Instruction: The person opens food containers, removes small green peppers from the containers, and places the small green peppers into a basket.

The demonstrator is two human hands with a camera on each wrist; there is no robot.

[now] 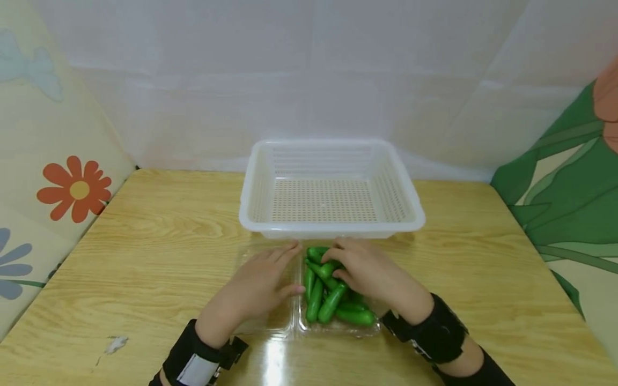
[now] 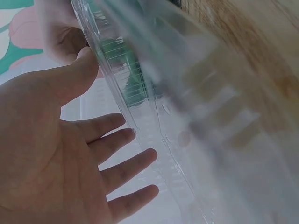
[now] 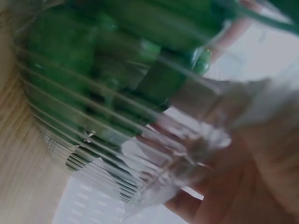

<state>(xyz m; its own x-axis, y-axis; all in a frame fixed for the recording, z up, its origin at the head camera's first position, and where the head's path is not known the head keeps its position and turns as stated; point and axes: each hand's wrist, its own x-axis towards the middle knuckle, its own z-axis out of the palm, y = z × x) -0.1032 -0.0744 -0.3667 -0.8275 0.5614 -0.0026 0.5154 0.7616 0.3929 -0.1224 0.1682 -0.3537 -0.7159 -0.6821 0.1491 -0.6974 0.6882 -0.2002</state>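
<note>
A clear plastic clamshell box (image 1: 295,328) lies opened out on the table, its right half filled with several slim, glossy green vegetables (image 1: 315,301). My right hand (image 1: 364,267) reaches in from the right with curled fingers, thumb and fingertips pinching one green vegetable (image 1: 330,268) at the top of the pile. Over the left half is my left hand (image 1: 263,281), its fingers spread and holding nothing, the thumb pointing at the middle fold. In the left wrist view, that hand's fingertips (image 2: 148,156) overlap the box's clear edge.
A white perforated plastic basket (image 1: 333,226) stands just behind the box on the wood-grain table (image 1: 159,257). White cloth (image 1: 309,80) hangs at the back. Printed panels with flowers (image 1: 79,190) flank the table on both sides.
</note>
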